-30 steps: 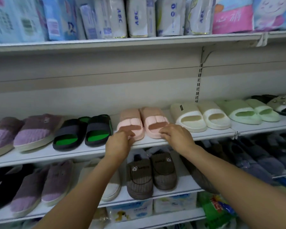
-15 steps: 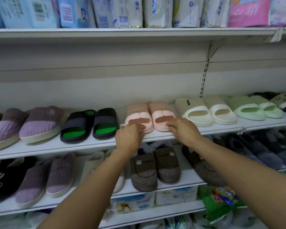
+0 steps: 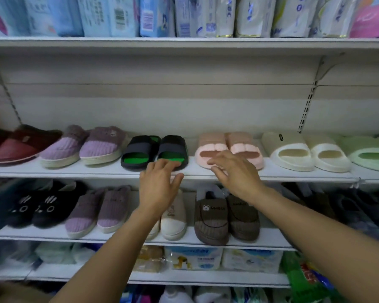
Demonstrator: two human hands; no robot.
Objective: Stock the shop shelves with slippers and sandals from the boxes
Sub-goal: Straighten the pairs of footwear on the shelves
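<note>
A pair of pink slippers (image 3: 225, 147) stands on the middle shelf (image 3: 96, 170), between a black-and-green pair (image 3: 155, 149) and a cream pair (image 3: 302, 150). My left hand (image 3: 160, 184) is spread open in front of the black-and-green pair, its fingertips at the heel of the right slipper. With loose fingers my right hand (image 3: 234, 171) reaches to the front of the left pink slipper. Neither hand holds anything.
Purple slippers (image 3: 81, 145), maroon ones (image 3: 18, 145) and a pale green pair (image 3: 368, 153) share the middle shelf. The lower shelf (image 3: 260, 240) carries black, purple, beige and brown slippers (image 3: 223, 215). Packaged goods fill the top shelf (image 3: 184, 42) and the bottom shelves.
My left hand has left the pink slippers and moved left to the black-and-green pair, opening its fingers. My right hand has shifted left along the pink pair. The view has swung left.
</note>
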